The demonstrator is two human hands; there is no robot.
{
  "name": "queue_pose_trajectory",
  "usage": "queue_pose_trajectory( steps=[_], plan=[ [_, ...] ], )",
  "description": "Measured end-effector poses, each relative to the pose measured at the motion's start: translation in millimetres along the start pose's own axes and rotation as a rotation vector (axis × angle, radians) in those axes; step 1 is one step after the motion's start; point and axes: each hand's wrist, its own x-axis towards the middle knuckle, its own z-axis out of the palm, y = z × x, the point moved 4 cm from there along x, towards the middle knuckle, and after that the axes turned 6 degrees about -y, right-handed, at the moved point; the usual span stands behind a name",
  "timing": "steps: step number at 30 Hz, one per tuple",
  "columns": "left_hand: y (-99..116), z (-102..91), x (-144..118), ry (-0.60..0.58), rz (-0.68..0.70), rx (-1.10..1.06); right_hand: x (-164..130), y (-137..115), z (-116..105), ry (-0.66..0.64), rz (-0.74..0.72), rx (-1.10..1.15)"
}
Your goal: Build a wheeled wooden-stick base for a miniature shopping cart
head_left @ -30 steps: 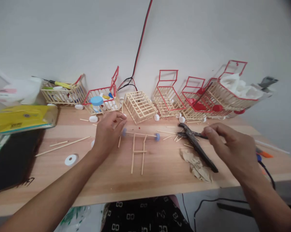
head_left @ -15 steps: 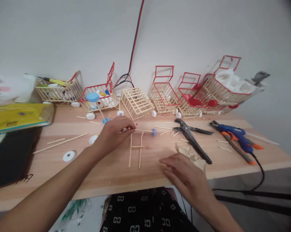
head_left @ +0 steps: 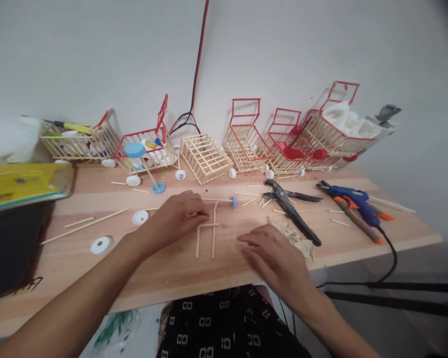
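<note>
My left hand [head_left: 181, 214] is over the upper left part of a small wooden stick frame [head_left: 213, 233], its thumb and fingers pressed together. Whatever lies between those fingertips is hidden. The frame lies flat, two long sticks joined by a short crosspiece. Along its top runs a thin stick with a blue bottle cap [head_left: 233, 202] on its right end; my left hand covers the other end. To the right, my right hand [head_left: 274, 253] hovers low at the table with fingers stretched out and nothing in them, beside a crumpled beige piece [head_left: 293, 236].
Several stick carts with red handles, such as one cart [head_left: 248, 144], line the wall. Black cutters [head_left: 291, 209] and a blue glue gun [head_left: 352, 199] lie right. White caps [head_left: 102, 245], loose sticks [head_left: 86, 226] and a yellow packet [head_left: 26, 181] lie left.
My left hand has moved down from the capped stick towards the frame's crosspiece, now covering the upper left stick. My right hand remains open nearby. The view has shifted slightly.
</note>
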Motion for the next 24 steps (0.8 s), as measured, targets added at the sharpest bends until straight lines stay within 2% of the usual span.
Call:
queue_pose_trajectory(
  steps=[3, 6, 9, 12, 15, 19, 24],
  plan=[
    [-1, -5.5, 0, 0.046, -0.052, 0.003, -7, 7, -11, 0.041, 0.036, -0.049],
    [-1, -7.8, 0, 0.055, -0.074, -0.018, -11, 3, 0, -0.022, -0.013, -0.033],
    [0, -3.9, 0, 0.011, -0.082, -0.028, -9, -7, 16, -0.095, -0.062, 0.026],
    [2, 1.0, 0, -0.038, -0.053, -0.038, -5, -8, 16, -0.058, -0.063, 0.043],
    [2, 1.5, 0, -0.058, -0.056, -0.03, -8, 6, -6, 0.064, 0.028, -0.002],
    [-1, -2.3, 2, -0.033, -0.119, 0.013, -29, 46, -51, 0.224, 0.306, -0.186],
    [-2, -5.4, 3, 0.037, -0.071, 0.012, -60, 92, -107, 0.398, 0.499, -0.427]
  ],
)
